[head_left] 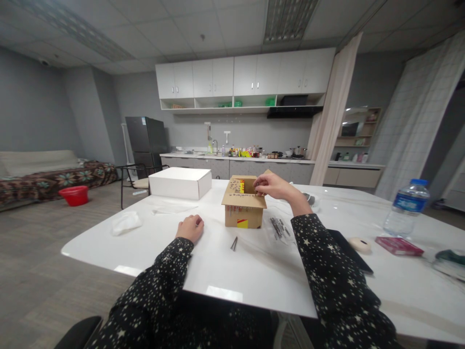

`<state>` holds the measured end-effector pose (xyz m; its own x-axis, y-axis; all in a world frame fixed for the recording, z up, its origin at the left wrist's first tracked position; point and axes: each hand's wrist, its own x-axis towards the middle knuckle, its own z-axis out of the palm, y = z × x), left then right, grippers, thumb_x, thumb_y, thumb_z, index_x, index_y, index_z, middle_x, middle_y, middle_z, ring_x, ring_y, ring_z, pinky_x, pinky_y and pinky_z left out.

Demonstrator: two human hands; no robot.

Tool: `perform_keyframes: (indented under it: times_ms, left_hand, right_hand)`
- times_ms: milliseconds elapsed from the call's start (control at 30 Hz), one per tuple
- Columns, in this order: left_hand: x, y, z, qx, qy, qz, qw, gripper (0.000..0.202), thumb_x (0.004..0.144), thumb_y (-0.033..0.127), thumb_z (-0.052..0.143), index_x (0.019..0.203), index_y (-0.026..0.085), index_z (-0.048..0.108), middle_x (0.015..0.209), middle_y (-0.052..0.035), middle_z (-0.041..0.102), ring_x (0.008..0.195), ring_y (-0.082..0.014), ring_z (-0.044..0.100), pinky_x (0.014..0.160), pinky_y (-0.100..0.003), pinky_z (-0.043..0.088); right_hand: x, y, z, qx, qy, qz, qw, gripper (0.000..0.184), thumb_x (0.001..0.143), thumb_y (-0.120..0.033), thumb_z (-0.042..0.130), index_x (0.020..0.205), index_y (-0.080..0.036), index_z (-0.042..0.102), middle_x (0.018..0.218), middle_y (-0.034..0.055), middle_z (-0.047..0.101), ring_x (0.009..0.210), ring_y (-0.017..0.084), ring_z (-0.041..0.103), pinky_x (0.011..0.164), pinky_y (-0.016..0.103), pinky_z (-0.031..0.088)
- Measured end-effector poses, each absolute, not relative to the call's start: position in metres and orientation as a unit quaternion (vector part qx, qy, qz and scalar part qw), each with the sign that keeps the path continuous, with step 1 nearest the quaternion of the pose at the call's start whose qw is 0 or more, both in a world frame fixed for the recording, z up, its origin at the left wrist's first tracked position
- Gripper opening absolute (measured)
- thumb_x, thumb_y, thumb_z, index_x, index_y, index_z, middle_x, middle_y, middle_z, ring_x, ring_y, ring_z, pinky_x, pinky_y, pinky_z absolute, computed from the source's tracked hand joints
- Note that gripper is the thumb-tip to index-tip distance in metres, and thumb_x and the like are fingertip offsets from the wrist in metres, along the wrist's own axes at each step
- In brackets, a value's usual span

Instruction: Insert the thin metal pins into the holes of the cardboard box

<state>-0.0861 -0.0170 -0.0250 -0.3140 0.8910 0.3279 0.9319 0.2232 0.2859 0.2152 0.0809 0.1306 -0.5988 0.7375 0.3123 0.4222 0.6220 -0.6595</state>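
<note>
A small open cardboard box (242,213) stands on the white table (254,271), with rows of small metal pieces stuck along its flaps. My right hand (273,187) reaches over the box's right flap with fingers pinched at its rim; what it pinches is too small to tell. My left hand (190,228) rests as a loose fist on the table, left of the box, holding nothing visible. Two small dark screws or nails (234,243) lie in front of the box. A clear bag of more metal pieces (279,228) lies just right of it.
A closed white box (180,182) sits behind left, crumpled white plastic (125,222) near the left edge. To the right lie a dark tablet (348,249), a tape roll (359,244), a pink pack (398,245) and a water bottle (406,207). Kitchen counter behind.
</note>
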Motion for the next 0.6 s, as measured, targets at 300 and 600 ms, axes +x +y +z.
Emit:
perform_keyframes:
  times_ms: [300, 600]
  left_hand:
    - [-0.0849, -0.0174, -0.0232, -0.583, -0.782, -0.216, 0.046, 0.026, 0.084, 0.033, 0.039, 0.089, 0.021, 0.061, 0.097, -0.0075, 0.065, 0.100, -0.0243, 0.058, 0.085, -0.038, 0.040]
    - [-0.0838, -0.0189, -0.0222, -0.584, -0.780, -0.220, 0.045, 0.026, 0.084, 0.032, 0.039, 0.088, 0.020, 0.061, 0.097, -0.0080, 0.065, 0.100, -0.0245, 0.058, 0.086, -0.039, 0.040]
  right_hand:
    - [0.2132, 0.0828, 0.1285, -0.351, -0.852, 0.243, 0.302, 0.020, 0.078, -0.015, 0.061, 0.097, -0.015, 0.063, 0.073, 0.0033, 0.067, 0.062, 0.012, 0.062, 0.056, 0.020, 0.048]
    - [0.2101, 0.0800, 0.1285, -0.359, -0.860, 0.221, 0.287, 0.019, 0.077, -0.013, 0.059, 0.095, -0.015, 0.066, 0.072, 0.0027, 0.068, 0.055, 0.012, 0.059, 0.048, 0.020, 0.043]
